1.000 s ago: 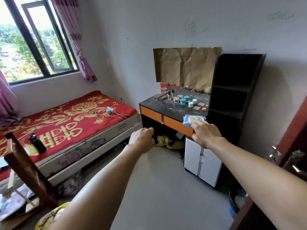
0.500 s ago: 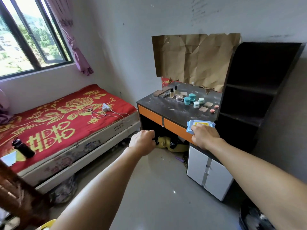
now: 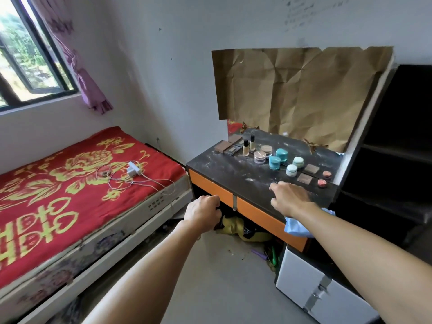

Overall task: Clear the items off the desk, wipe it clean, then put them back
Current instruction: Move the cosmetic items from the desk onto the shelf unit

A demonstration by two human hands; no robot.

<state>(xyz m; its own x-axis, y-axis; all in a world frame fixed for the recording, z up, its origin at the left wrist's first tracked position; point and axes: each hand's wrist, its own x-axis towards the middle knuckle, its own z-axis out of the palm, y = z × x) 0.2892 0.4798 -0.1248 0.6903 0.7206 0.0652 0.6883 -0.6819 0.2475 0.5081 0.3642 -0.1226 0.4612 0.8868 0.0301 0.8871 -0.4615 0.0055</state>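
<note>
My right hand (image 3: 289, 199) hovers over the front of the dusty counter (image 3: 222, 169), its fingers (image 3: 278, 187) spread apart and holding nothing. My left hand (image 3: 203, 213) sits left of it, below the counter's edge, fingers (image 3: 211, 199) curled into a fist with nothing showing in it. Everything I have to clear stands ahead of my right fingers: pans (image 3: 304, 178) nearest, jars (image 3: 274, 162) just beyond, then bottles (image 3: 246, 148) and palettes (image 3: 225, 146) farther ahead and to the left. The wipes (image 3: 301, 226) lie behind those fingers, under my wrist, at the counter's front edge and, I think, partly over it. That is my first worry: dragging my forearm back could sweep the pack onto the floor (image 3: 210, 277). The second is the bottles, slim and upright; a careless reach past the jars could tip them into their close neighbours. The flat pans may skid on the gritty top toward the shelf (image 3: 397, 152). As for what holds what, the jars are all lidded, so I cannot see their contents, and the bottles show pale beige liquid. The drawers (image 3: 210, 187) are closed. The cubby (image 3: 227, 211) just right of my left fingers holds a yellow bundle (image 3: 233, 226), and the shelf's bays are too dark to read.
</note>
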